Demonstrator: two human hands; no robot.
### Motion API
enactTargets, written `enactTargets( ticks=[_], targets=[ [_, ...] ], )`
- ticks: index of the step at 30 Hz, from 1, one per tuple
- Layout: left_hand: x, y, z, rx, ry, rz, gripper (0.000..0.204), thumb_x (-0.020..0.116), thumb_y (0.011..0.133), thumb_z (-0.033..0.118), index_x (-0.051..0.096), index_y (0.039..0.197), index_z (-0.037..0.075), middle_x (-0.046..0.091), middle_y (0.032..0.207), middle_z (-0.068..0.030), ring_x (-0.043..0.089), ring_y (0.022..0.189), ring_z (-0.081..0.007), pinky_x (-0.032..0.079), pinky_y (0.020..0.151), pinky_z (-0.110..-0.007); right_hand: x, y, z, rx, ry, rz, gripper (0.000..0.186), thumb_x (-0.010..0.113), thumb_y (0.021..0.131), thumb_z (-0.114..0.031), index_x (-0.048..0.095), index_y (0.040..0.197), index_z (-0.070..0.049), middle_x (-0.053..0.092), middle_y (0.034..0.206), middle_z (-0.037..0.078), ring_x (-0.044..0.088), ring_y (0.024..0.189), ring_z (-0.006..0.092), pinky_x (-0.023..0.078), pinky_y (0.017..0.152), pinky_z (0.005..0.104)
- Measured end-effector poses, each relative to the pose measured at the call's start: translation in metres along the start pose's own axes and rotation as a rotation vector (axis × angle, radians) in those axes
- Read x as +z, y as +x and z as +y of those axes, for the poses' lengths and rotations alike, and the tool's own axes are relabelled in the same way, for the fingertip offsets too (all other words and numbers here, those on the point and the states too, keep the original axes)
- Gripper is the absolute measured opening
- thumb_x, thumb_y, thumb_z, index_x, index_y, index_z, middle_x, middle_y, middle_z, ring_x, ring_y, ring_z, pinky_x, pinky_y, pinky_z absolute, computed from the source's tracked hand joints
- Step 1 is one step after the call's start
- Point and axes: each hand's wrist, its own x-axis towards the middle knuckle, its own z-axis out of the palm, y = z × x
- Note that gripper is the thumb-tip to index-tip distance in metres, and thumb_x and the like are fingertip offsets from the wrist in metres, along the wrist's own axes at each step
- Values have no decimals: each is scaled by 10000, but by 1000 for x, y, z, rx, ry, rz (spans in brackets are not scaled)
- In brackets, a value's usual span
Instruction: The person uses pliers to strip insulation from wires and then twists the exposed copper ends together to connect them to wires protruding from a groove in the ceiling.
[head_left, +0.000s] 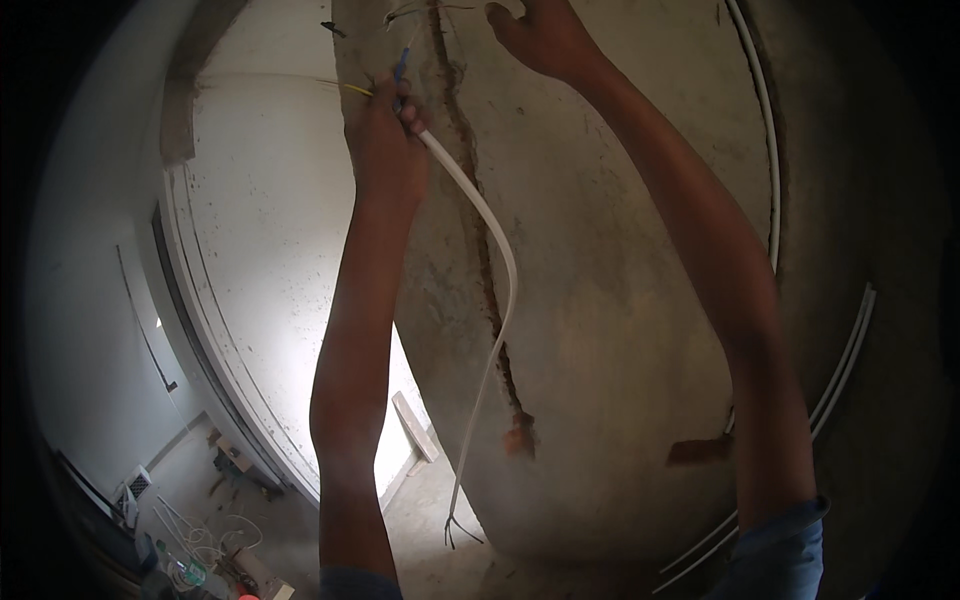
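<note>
My left hand (388,130) is raised at the upper middle, its fingers closed round the upper end of a white conduit (507,255). A blue wire (402,66) sticks up above the fingers, and a yellow wire (357,90) points out to the left. Below the hand the conduit bends to the right, then hangs down to several thin loose wire ends (455,528). My right hand (545,38) is at the top edge, with its thumb apart from the other fingers, which the frame cuts off. Dark thin wires (425,12) come out of the wall just left of the thumb.
A rough grey wall (610,270) faces me, with a chiselled groove (487,265) running down to a reddish hollow (518,437). White pipes (845,360) are at the right. A bright opening and a board (414,425) are at left; tools and coiled cable (205,540) lie on the floor.
</note>
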Motion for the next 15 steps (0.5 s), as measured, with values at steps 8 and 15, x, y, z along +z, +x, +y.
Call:
enactTargets(
  ticks=[8, 15],
  targets=[
    [12, 19, -38, 2, -85, 238, 62, 498, 940, 93, 517, 934, 34, 423, 768, -21, 406, 600, -104, 349, 493, -248, 31, -10, -8, 432, 250, -480, 306, 572, 874, -222, 667, 1066, -3, 673, 914, 106, 620, 844, 212, 496, 787, 348],
    [1, 39, -69, 313, -43, 199, 182, 453, 933, 117, 546, 1013, -18, 533, 857, -60, 523, 701, -131, 435, 592, -267, 44, -27, -57, 831, 780, -514, 432, 600, 883, -284, 629, 1155, 51, 668, 965, 125, 620, 888, 175, 494, 814, 312]
  ],
)
